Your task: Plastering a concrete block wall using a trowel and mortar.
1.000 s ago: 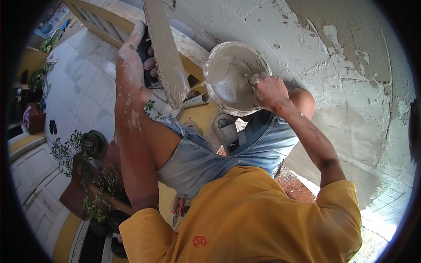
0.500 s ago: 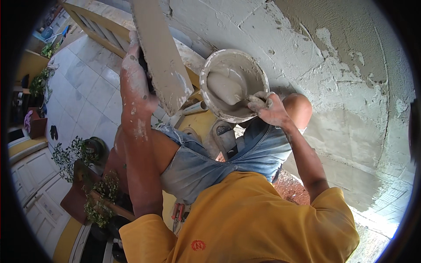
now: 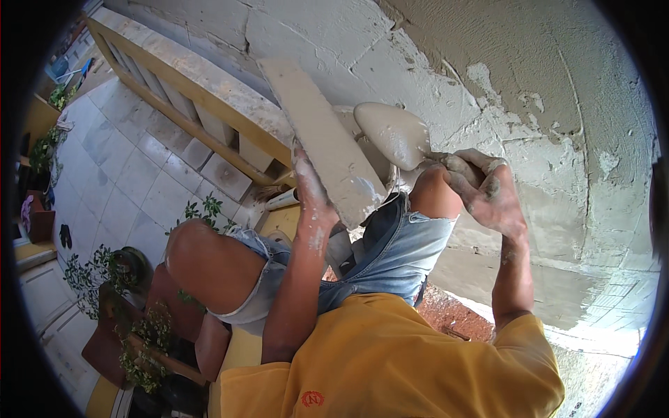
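My left hand (image 3: 311, 188) is closed on a long plastering float (image 3: 320, 132), gripping it from behind, so most of the fingers are hidden. The float's flat face is coated in grey-beige wet plaster. My right hand (image 3: 490, 194) is wrapped round the handle of a pointed trowel (image 3: 391, 131), whose blade is smeared with the same plaster. The blade hangs just right of the float, above a plaster bucket (image 3: 378, 161). Float and trowel cover much of that bucket, which sits by my right knee.
A partly plastered wall (image 3: 516, 132) rises ahead and to the right. At left runs a yellow slatted frame (image 3: 188, 104) beside a tiled floor (image 3: 132, 153). Potted plants (image 3: 111, 275) stand at lower left. A pale tube (image 3: 282, 200) lies near my left wrist.
My left hand has brought the float rightward, over the bucket's left side. My right hand has moved right and lifted the trowel out of the bucket.
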Tool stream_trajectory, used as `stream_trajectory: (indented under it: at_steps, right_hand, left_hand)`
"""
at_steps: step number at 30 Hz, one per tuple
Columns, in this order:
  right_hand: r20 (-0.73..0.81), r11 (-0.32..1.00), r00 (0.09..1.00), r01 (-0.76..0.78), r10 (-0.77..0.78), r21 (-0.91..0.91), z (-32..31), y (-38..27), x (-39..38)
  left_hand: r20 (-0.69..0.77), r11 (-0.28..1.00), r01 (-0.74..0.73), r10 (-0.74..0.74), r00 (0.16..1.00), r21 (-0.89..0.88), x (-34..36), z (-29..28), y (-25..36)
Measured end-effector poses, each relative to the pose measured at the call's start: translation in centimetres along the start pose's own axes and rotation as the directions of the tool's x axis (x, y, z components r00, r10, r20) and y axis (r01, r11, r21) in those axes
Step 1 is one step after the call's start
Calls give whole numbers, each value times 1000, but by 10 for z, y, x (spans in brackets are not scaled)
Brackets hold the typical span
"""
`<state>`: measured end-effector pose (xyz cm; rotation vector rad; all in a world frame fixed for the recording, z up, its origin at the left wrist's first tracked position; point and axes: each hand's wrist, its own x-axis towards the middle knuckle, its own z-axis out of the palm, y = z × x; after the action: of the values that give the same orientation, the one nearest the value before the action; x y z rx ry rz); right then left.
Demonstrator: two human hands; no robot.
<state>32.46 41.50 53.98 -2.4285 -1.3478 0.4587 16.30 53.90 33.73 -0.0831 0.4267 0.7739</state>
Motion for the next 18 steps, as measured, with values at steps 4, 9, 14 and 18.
stream_trajectory:
  at_steps: [4, 9, 14, 18]
  right_hand:
    - [47, 867, 969, 240, -244, -437, -34, -62, 2]
    - [88, 592, 920, 317, -382, -741, -41, -101, 14]
    - [75, 495, 905, 297, -420, -816, -37, -103, 10]
    - [155, 503, 943, 290, -294, -814, -40, -109, -11]
  left_hand:
    - [155, 999, -33, 34, 987, -8, 21, -6, -51]
    - [199, 1000, 16, -13, 980, -13, 29, -8, -96]
    - [229, 999, 11, 0, 973, -47, 27, 4, -99]
    - [222, 983, 76, -37, 974, -167, 27, 7, -87]
